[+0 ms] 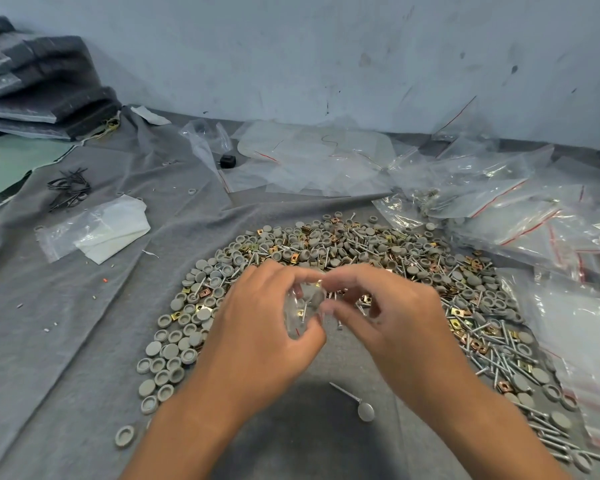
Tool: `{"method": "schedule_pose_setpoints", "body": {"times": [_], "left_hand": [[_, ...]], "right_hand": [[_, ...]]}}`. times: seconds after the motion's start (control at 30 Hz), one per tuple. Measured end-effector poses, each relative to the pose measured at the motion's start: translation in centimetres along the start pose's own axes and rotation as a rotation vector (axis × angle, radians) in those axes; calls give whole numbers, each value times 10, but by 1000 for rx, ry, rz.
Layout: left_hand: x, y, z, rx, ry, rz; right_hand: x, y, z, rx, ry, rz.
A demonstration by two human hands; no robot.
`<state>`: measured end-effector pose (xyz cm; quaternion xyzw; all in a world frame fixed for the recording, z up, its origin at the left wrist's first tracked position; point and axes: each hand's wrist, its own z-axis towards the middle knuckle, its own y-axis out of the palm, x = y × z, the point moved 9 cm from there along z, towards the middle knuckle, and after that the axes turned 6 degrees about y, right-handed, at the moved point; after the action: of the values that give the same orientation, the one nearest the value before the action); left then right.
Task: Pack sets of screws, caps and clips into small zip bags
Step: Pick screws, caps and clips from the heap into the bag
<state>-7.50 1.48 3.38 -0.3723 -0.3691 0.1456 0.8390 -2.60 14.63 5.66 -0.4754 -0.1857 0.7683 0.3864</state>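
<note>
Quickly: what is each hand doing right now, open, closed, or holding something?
Left hand: holds the small zip bag, fingers curled round it.
Right hand: pinches the bag's top edge.

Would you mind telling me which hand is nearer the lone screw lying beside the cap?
Right. The right hand is above the lone screw; the left hand lies farther up-left.

The heap of caps, screws and clips (pixel 343 271) lies mid-surface (pixel 84 306); zip bags (pixel 520 209) pile right (some behind it), folded cloth (pixel 42 84) far left.

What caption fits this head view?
Both hands, left and right, hold a small zip bag over mixed screws, caps and clips.
</note>
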Motion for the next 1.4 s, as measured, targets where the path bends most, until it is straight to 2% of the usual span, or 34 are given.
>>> {"method": "schedule_pose_setpoints", "body": {"times": [0.1,0.17,0.23,0.33,0.43,0.5,0.7,0.83,0.9,1.23,1.4], "left_hand": [[-8,-9,0,72,-42,-55],[-18,-21,-1,172,-100,-174],[-28,-33,-1,258,-152,-286],[-35,-43,-1,322,-193,-354],[-33,-45,-1,338,-197,-352],[-29,-43,-1,320,-180,-317],[-17,-36,1,242,-119,-173],[-13,-33,2,224,-80,-125],[-12,-31,2,223,-66,-117],[-5,-17,1,139,-33,-76],[-2,-12,2,95,-1,-37]], "right_hand": [[25,-27,6,113,99,41],[50,-34,6,102,192,17],[77,-24,1,-4,303,-38],[108,4,-10,-235,415,-251],[111,32,-16,-410,364,-343],[109,43,-15,-447,329,-382],[106,45,-11,-402,260,-544],[107,34,-10,-325,360,-224],[104,29,-6,-257,346,-146],[93,53,-10,-297,136,-517],[101,44,-6,-269,177,-487]]}}
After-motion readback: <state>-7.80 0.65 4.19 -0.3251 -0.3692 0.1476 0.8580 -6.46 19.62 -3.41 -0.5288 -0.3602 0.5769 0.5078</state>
